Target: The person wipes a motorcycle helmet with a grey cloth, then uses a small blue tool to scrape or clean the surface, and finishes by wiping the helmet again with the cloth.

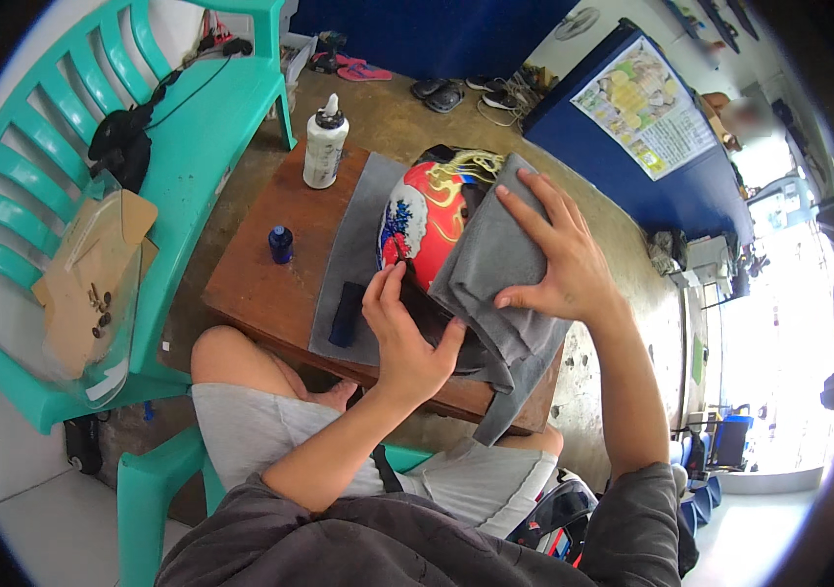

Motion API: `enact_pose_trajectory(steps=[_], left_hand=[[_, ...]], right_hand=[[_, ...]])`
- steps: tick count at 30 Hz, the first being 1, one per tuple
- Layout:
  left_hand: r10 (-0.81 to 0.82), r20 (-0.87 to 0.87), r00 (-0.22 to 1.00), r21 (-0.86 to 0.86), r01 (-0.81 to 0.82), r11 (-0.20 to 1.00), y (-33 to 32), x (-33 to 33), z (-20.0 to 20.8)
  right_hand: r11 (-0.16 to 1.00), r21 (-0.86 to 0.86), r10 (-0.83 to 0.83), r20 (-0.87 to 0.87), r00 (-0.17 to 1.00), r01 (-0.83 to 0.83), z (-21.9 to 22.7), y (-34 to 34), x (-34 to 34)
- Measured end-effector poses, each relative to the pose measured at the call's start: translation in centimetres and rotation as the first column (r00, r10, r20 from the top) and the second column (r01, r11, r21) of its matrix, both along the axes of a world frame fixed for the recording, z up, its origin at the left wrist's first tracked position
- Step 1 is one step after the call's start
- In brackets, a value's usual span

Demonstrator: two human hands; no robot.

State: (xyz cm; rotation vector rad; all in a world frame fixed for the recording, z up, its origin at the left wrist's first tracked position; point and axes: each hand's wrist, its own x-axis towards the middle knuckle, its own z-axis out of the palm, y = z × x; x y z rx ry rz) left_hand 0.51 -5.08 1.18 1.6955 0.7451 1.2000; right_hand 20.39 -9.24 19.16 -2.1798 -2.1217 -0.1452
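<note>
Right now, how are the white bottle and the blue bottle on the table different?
The white bottle is bigger and taller than the blue bottle. The white bottle has a black collar and a pale, pointy top; the blue bottle is dark all over, cap too. The white bottle stands farther from the person than the blue bottle. Both stand upright on the brown wooden table.

Hands (574, 274) on helmet (424, 223) and cloth (491, 245)
</note>
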Motion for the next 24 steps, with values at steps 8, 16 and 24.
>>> enact_pose_trajectory(steps=[8, 16, 24], left_hand=[[-0.065, 0.087, 0.994, -0.144, 0.077, 0.987, 0.1, 0.3, 0.2], [-0.062, 0.157, 0.986, -0.222, 0.096, 0.97, 0.2, 0.1, -0.3], [0.013, -0.013, 1.0, -0.224, -0.016, 0.974, 0.3, 0.1, -0.7]], right_hand=[[0.979, -0.19, 0.011, -0.297, 0.955, -0.07, 0.5, 7.4, 4.9], [0.883, -0.47, -0.054, -0.086, 0.995, 0.007, -0.1, 15.4, 2.0], [0.77, -0.638, 0.201, 0.272, 0.941, 0.02, -3.7, 17.1, -6.0]])
